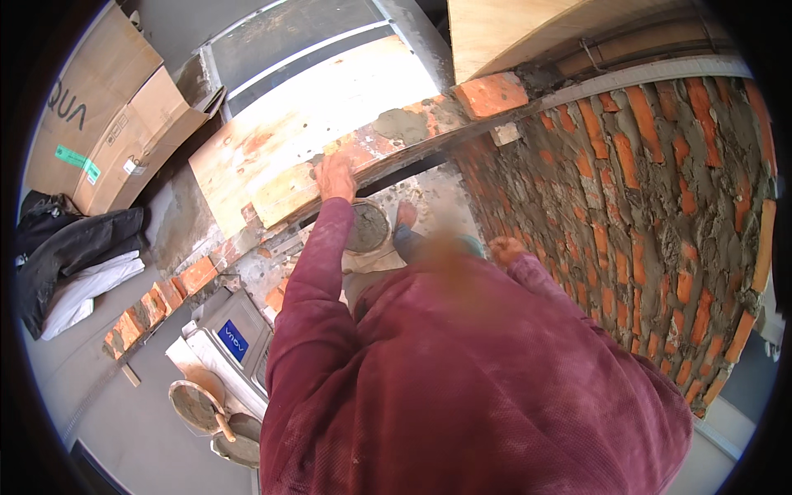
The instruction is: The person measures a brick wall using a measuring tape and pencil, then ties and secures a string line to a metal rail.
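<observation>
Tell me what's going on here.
A person in a maroon top is working at brickwork. Their left hand is at the low brick ledge, by the end of a wooden board; whether it grasps anything is unclear. Their right hand is loosely curled near the big brick wall, its grip partly hidden. A bucket of grey mortar stands below the left hand, and an orange brick sits farther right along the ledge.
</observation>
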Motion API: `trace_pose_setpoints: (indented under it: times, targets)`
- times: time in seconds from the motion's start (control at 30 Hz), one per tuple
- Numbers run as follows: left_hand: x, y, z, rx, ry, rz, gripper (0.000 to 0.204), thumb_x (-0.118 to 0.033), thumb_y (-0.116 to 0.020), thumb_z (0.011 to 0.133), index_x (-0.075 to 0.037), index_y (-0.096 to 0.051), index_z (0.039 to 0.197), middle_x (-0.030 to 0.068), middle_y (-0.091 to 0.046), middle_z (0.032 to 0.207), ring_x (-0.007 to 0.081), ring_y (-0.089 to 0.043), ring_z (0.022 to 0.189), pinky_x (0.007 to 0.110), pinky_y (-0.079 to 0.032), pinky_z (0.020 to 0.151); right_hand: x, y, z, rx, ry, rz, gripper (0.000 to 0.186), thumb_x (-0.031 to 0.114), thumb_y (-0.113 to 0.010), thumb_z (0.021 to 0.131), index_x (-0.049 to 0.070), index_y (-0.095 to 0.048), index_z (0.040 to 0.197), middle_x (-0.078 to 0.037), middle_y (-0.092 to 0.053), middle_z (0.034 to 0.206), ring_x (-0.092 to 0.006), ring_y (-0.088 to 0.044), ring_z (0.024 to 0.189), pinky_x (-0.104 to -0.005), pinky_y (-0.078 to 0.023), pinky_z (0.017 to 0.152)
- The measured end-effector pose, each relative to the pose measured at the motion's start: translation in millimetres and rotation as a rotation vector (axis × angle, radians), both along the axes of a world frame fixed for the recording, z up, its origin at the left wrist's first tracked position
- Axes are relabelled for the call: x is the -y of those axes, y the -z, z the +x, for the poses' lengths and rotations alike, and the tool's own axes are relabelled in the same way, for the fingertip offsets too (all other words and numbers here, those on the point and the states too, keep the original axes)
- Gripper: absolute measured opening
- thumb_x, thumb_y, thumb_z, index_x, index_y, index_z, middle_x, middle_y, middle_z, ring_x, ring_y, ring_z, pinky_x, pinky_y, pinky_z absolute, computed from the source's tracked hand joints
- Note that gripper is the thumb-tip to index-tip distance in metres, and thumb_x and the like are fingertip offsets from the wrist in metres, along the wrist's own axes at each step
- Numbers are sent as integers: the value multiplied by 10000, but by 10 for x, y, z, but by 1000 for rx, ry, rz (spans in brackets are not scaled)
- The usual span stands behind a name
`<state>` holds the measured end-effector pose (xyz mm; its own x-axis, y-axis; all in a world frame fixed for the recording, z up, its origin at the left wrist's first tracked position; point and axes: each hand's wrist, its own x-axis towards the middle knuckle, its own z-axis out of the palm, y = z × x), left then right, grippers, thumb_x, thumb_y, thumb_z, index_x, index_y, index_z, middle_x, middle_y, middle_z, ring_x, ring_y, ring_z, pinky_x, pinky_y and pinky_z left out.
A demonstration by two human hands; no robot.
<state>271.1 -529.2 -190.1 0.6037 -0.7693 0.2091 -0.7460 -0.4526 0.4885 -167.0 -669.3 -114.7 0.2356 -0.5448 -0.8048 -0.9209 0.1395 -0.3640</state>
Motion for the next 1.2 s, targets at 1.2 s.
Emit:
trace_pose_setpoints:
  times: [1.2]
  targets:
    - [-1073, -2343, -780, -1152, 136, 356, 172, -140, -588, 956, -6, -692, 926, 67, -694, 846, 135, -601, 777, 287, -473, 727, 2552, 554, 1318, 388, 919, -405, 316, 81, -505, 930, 49, -602, 1230, -116, -684, 1021, -227, -686, 684, -355, -552, 565]
